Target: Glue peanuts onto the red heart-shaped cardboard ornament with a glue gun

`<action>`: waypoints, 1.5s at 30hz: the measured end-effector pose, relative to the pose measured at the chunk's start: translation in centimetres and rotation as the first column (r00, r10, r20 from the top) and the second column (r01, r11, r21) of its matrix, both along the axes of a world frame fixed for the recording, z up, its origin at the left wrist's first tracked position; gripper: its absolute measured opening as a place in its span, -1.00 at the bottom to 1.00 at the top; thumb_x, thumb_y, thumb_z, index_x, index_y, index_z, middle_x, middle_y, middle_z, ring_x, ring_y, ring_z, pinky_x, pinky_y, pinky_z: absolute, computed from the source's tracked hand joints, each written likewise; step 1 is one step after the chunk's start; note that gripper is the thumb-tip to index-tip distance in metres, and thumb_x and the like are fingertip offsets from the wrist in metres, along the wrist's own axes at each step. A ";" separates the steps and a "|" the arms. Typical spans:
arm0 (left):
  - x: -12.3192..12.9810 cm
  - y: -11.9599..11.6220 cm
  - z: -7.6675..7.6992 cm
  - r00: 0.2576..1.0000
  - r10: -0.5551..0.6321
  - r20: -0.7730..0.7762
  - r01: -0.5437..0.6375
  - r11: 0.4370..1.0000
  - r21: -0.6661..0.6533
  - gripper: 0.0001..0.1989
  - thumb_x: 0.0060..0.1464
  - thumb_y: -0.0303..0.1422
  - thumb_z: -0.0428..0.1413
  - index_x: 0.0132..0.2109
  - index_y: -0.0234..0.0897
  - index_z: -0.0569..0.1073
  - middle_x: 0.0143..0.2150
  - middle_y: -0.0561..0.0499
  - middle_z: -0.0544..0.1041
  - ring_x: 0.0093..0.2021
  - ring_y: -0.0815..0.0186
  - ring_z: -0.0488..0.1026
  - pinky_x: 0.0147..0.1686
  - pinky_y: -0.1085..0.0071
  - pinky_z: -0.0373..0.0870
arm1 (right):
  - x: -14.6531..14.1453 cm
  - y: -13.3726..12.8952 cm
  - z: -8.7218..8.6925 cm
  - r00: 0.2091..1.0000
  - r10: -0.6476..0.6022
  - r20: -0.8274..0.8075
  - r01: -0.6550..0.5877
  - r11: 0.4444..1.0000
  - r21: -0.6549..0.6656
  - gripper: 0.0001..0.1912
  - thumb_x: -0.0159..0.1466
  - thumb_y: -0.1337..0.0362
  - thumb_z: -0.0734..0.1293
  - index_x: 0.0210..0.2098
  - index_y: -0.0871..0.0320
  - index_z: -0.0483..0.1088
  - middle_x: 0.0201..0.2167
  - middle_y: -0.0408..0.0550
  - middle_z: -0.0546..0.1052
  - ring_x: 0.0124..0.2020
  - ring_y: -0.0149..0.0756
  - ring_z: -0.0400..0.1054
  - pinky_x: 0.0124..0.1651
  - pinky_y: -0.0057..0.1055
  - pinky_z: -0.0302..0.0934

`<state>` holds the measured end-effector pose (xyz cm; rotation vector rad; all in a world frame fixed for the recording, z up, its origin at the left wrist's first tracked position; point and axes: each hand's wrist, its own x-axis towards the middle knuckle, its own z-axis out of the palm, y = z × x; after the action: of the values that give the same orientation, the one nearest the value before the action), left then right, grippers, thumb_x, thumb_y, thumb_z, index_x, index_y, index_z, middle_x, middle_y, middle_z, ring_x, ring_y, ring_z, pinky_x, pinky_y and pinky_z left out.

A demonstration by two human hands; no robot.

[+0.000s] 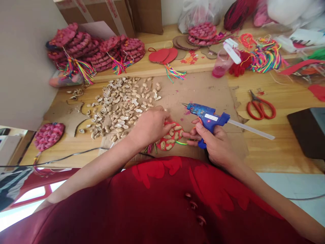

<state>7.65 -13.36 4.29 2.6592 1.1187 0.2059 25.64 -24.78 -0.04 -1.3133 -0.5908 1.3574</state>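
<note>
My right hand [215, 140] is wrapped round the handle of a blue glue gun [200, 112]. Its nozzle points left, and a clear glue stick [251, 129] juts from its back. A red piece partly covered in peanut shells [170, 137] lies on the cardboard in front of me, with coloured cords at its lower edge. Over its upper left edge, my left hand [153, 123] is closed with the fingertips bent down; whatever is in them is hidden. A spread of loose peanut shells [122, 101] lies to the left of that hand.
Stacks of pink shell-covered pieces [76, 51] with tassels line the back shelf, beside red heart pieces [162, 55]. Red-handled scissors [261, 106] lie at right, near a dark box [304, 132]. A black cable [66, 156] crosses the left front. A plastic cup [220, 66] stands at the back.
</note>
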 end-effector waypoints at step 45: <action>-2.4 3.2 0.1 0.524 0.727 0.444 0.290 0.338 -0.896 -0.68 -0.21 -0.26 0.45 -0.39 -0.35 0.53 -0.53 0.09 0.45 -0.49 0.46 0.37 -0.48 0.54 0.32 | -0.8 0.4 0.6 0.984 -0.011 -0.180 0.014 1.000 0.015 -0.65 0.22 0.02 0.47 -0.12 0.03 0.37 -0.37 -0.21 0.52 -0.23 -0.22 0.61 -0.18 -0.32 0.53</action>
<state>5.25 -10.19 4.36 0.9898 0.8488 0.6024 24.87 -24.35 0.59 -1.1648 -0.4683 1.4405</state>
